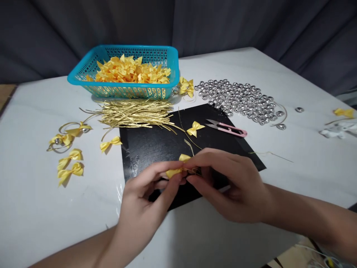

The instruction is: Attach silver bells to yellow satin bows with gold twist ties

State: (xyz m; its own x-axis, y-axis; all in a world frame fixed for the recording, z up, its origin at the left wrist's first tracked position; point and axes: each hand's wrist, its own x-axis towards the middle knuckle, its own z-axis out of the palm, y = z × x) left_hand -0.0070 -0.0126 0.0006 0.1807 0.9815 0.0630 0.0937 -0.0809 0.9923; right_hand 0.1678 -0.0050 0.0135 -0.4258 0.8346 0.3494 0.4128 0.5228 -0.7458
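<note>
Yellow bow point(173, 173) is up in the fingers, over the near part of the black mat point(150, 149). Left hand point(142, 201) has it pinched between thumb and index near the middle; one lobe sticks out toward the left, another bit of yellow shows above the fingertips. Right hand point(234, 182) is in at the same spot, thumb and index tips a narrow gap apart, thin gold thread point(193, 170) running by them; can't tell if they actually grip it. Handling, my read: bow near weightless, soft, satin-slick, lobes crush easily, so hold at the knot and stay off the loops. Thread looks fine and springy, likely to slip; take it close to the knot. Nearby on the mat: second bow point(195, 128), pink-handled snips point(231, 130) beside it, blades toward that bow. Beyond: bundle of gold cords point(134, 113), then blue basket point(122, 85) heaped with yellow bows point(131, 70). Silver beads point(237, 98) spread right of the basket. All on a white table point(33, 208).
</note>
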